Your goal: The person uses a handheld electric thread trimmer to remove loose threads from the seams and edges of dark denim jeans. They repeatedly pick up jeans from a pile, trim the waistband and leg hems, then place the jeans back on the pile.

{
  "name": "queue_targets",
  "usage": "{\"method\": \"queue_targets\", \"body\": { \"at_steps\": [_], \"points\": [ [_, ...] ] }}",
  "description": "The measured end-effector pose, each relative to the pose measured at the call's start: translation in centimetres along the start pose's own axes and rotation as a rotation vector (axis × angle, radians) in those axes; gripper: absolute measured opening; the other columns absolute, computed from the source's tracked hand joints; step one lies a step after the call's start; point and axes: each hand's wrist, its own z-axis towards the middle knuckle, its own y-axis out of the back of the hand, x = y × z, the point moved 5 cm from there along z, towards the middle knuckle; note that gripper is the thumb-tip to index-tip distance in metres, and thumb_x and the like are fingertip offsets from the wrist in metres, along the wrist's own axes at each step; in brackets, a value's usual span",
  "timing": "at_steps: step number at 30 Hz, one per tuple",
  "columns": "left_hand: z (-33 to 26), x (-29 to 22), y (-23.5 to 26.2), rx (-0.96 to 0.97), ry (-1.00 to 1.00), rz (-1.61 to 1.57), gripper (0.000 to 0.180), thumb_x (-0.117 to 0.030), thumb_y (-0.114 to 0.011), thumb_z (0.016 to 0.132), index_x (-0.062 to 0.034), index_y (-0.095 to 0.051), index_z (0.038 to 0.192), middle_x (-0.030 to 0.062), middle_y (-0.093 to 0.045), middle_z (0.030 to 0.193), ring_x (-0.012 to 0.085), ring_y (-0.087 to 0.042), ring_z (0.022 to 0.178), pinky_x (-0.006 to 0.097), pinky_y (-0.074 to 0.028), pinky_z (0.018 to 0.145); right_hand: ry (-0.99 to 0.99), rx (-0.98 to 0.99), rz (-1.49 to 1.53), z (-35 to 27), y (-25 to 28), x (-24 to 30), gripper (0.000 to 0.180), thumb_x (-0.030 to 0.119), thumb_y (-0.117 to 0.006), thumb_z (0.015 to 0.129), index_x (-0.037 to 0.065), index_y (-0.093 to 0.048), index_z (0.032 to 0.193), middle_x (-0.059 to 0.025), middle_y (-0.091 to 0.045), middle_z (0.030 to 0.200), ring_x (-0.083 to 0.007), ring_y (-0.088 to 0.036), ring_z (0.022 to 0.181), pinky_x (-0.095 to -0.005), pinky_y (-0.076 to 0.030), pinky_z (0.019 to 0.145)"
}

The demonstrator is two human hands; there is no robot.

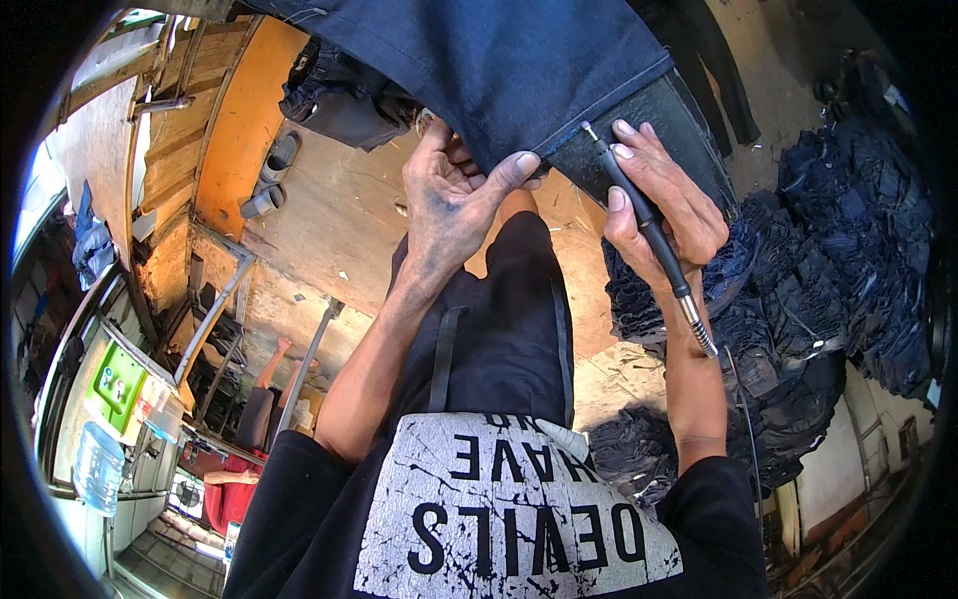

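Note:
A dark navy cloth garment (479,70) is spread over a dark flat board (649,130) at the top of the view. My left hand (449,200) pinches the garment's lower edge between thumb and fingers; part of its fingers is hidden under the cloth. In my right hand (674,215) is a black pen-shaped rotary handpiece (654,235), held like a pencil. Its slim metal tip points up and left, at or close to the stitched hem; whether it touches I cannot tell. From its rear end, a metal spring sleeve leads to a thin cable.
Big heaps of dark garments (798,250) lie to the right. Grey slippers (274,175) are on the floor by an orange wooden panel (259,110). At the left are a water jug (98,467), a green tray (115,384) and another person in red (232,494).

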Motion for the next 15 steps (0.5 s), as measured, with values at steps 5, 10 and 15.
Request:
{"method": "queue_targets", "body": {
  "at_steps": [5,10,15],
  "points": [
    [0.1,0.2,0.1,0.004,-0.004,0.019,0.055,-0.004,-0.082,0.096,0.0075,-0.049,0.138,0.0259,-0.072,0.117,0.0292,-0.080,0.101,0.039,-0.072,0.087,-0.011,-0.030,0.004,-0.1,0.1,-0.3,0.035,0.004,-0.075,0.079,0.000,-0.081,0.114,-0.0189,-0.082,0.111,-0.0359,-0.078,0.116,-0.0534,-0.060,0.110],
    [-0.1,0.4,0.3,-0.001,0.012,-0.001,0.056,-0.007,-0.084,0.095,0.0083,-0.050,0.137,0.0262,-0.074,0.115,0.0280,-0.079,0.102,0.039,-0.071,0.089,-0.030,-0.048,-0.009,-0.2,0.2,-0.6,0.034,0.003,-0.076,0.080,-0.001,-0.081,0.113,-0.0199,-0.082,0.112,-0.0367,-0.078,0.116,-0.0545,-0.059,0.110],
    [0.2,0.8,1.2,-0.053,-0.059,0.202,0.040,-0.013,-0.091,0.091,0.0065,-0.068,0.119,0.0195,-0.080,0.106,0.0230,-0.079,0.100,0.036,-0.065,0.089,-0.057,-0.074,0.022,0.4,0.7,-0.3,0.032,0.002,-0.074,0.083,-0.004,-0.080,0.114,-0.0218,-0.082,0.111,-0.0376,-0.078,0.117,-0.0542,-0.059,0.110]
  ]
}}
